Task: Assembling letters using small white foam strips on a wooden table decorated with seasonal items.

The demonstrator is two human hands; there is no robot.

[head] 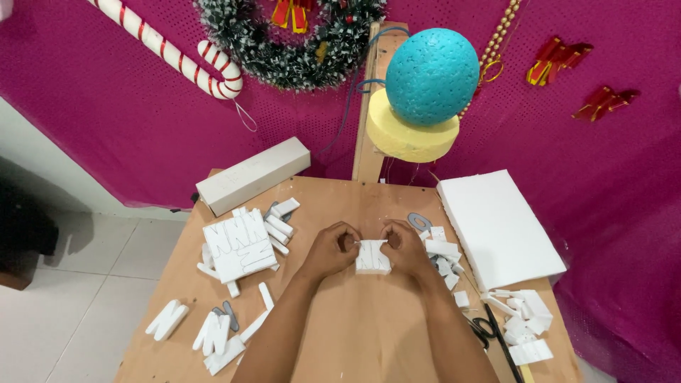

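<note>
Here: left hand [332,250] and right hand [404,247] fingers closed, pinching top edge of small white foam piece [372,258] between them, bottom resting on tabletop [355,326] for steadiness. Foam offcuts [443,257] just right of fingers; marked foam sheet [239,250] left.

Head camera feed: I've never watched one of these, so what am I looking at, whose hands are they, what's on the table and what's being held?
The single picture comes from a camera worn on a person's head, looking down. There is no machine: the left hand and right hand are the wearer's own. Together they pinch a small white foam piece over a wooden table. On the left lie a foam sheet with letter outlines, cut foam letters and a long white box. On the right lie a thick white foam slab, foam scraps and black scissors. Behind stands a teal foam ball on a yellow foam disc.
</note>
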